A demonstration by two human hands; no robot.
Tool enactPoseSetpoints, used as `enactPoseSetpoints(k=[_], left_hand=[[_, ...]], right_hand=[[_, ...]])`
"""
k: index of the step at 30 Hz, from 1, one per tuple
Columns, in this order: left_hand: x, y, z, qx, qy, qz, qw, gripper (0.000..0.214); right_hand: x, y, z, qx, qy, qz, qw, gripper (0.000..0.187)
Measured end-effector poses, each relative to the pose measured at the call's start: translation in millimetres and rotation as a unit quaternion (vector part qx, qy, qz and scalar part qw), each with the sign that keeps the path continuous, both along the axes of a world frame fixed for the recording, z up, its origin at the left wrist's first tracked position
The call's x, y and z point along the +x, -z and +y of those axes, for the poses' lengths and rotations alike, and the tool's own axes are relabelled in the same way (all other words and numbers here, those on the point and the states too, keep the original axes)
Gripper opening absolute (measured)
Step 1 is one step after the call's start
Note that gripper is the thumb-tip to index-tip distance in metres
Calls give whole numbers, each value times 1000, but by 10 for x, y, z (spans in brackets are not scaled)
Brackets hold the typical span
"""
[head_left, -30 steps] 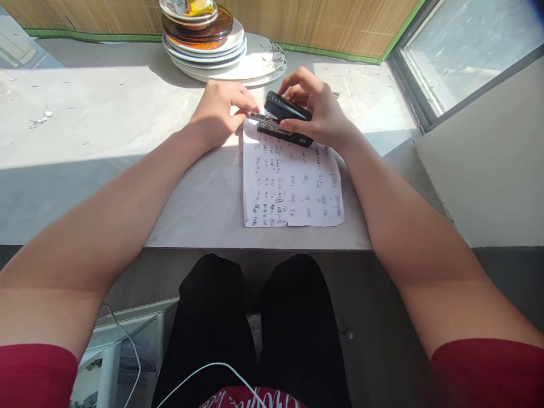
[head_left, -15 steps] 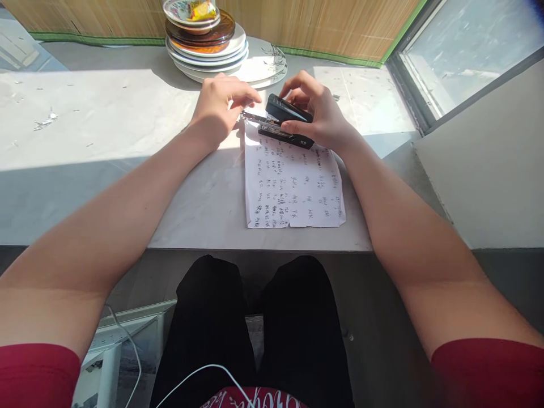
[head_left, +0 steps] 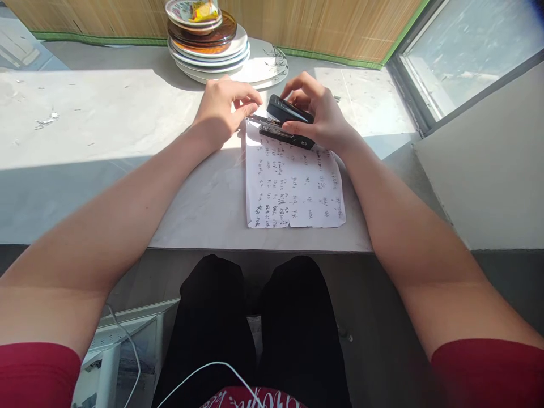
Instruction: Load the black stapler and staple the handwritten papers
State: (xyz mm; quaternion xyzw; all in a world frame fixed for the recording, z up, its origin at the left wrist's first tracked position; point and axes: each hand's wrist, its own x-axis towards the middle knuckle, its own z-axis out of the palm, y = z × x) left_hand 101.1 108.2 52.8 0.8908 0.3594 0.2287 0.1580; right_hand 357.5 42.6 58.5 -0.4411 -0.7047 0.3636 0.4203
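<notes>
A black stapler (head_left: 285, 121) rests at the far edge of a handwritten sheet of paper (head_left: 293, 184) on the grey counter (head_left: 127, 130). My right hand (head_left: 323, 116) is wrapped round the stapler's rear half, fingers curled over its top. The stapler's lid is lifted and its metal magazine juts out to the left. My left hand (head_left: 221, 107) pinches at that metal front end, thumb and forefinger together; what is between them is too small to make out.
A stack of plates (head_left: 212, 48) with a small dish on top stands at the back, against a bamboo screen (head_left: 318, 25). A window (head_left: 459, 51) lies to the right. My knees are below the counter's front edge, and a white cable (head_left: 199, 371) crosses my lap.
My left hand drew slightly back from the stapler's front end, then closed in on it again. The right hand and stapler hardly moved.
</notes>
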Motion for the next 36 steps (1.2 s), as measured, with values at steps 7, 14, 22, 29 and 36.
enactPoseSetpoints(k=[7, 14, 22, 29, 36], left_hand=[[-2, 60, 56, 4, -13, -4, 1000, 48], [34, 37, -8, 37, -10, -10, 999, 41], [34, 44, 3, 51, 24, -48, 997, 34], [47, 59, 2, 28, 6, -44, 999, 33], [34, 81, 31, 21, 8, 21, 1000, 57]], right_hand=[[13, 16, 18, 7, 1, -3, 1000, 54], [-13, -1, 12, 3, 11, 11, 1000, 54], [-20, -18, -2, -1, 10, 10, 1000, 53], [-18, -28, -20, -2, 3, 1, 1000, 52], [-9, -16, -13, 7, 8, -12, 1000, 51]])
